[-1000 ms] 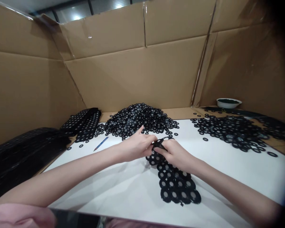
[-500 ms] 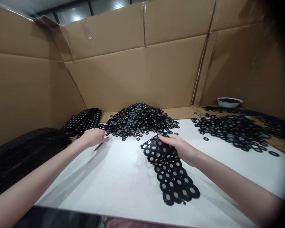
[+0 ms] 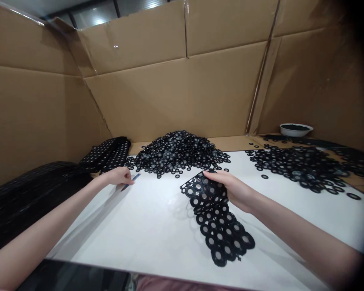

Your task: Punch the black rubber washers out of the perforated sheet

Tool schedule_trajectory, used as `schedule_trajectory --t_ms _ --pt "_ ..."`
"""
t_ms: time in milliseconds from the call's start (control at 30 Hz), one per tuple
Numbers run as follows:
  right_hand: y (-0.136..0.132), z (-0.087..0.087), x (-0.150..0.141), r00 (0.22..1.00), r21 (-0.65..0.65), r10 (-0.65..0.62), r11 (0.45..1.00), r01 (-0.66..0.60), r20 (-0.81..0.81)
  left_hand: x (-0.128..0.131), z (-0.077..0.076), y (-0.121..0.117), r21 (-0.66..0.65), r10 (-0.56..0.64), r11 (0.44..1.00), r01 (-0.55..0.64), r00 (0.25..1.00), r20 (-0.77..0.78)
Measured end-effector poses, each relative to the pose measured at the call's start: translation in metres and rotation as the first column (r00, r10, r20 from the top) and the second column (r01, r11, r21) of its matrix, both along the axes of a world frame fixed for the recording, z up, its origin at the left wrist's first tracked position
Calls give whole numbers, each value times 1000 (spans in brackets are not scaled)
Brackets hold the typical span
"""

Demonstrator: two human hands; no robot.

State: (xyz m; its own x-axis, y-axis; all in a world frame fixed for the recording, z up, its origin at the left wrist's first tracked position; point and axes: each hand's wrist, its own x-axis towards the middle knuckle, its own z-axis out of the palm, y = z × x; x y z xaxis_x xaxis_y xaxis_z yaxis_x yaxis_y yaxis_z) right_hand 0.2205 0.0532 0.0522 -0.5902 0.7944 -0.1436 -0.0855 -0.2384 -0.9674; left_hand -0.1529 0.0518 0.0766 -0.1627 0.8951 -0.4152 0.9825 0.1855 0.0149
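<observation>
Here, from the head view, the right hand (image 3: pixel 232 190) was at the upper end of a black ring web (image 3: pixel 215 220), a strip of joined dark rings with pale centres. Its fingers (image 3: pixel 214 173) were closed over the strip's top edge, the thumb side hidden, and held that end slightly raised. The lower end lay flat on the white-topped table (image 3: pixel 124 230), running toward the wearer.

The left hand (image 3: pixel 118 176) stood well apart, at the far left of the table, its fingers curled downward directly over a blue pen (image 3: pixel 136 177). The pen lay tilted across the table's surface, its lower end just below the fingertips. Whether those fingers gripped it could not be determined.

Beyond the hands sat a mound of loose black rings (image 3: pixel 177 153), with stray rings near its foot. A wider scatter of rings (image 3: pixel 297 169) lay to the right. Punched black sheets (image 3: pixel 106 155) were stacked at the left, beside a larger dark stack (image 3: pixel 27 198). A white bowl (image 3: pixel 295 129) with dark contents stood at the far right, against cardboard walls (image 3: pixel 176 101).
</observation>
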Motion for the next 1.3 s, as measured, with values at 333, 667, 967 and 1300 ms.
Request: schedule_trajectory --t_ms 333,667,967,1300 --pt "2 -10 -5 988 139 -127 984 114 86 24 22 -22 230 -214 968 102 817 536" --pt "1 -16 -11 974 338 -176 934 118 145 149 21 -54 768 -700 631 114 511 499" --pt "0 -17 -13 954 421 -226 898 126 196 167 4 -40 837 -804 497 229 484 345" --pt "0 -15 -15 945 476 -239 873 108 225 167 -4 -39 858 -877 332 393 464 127"
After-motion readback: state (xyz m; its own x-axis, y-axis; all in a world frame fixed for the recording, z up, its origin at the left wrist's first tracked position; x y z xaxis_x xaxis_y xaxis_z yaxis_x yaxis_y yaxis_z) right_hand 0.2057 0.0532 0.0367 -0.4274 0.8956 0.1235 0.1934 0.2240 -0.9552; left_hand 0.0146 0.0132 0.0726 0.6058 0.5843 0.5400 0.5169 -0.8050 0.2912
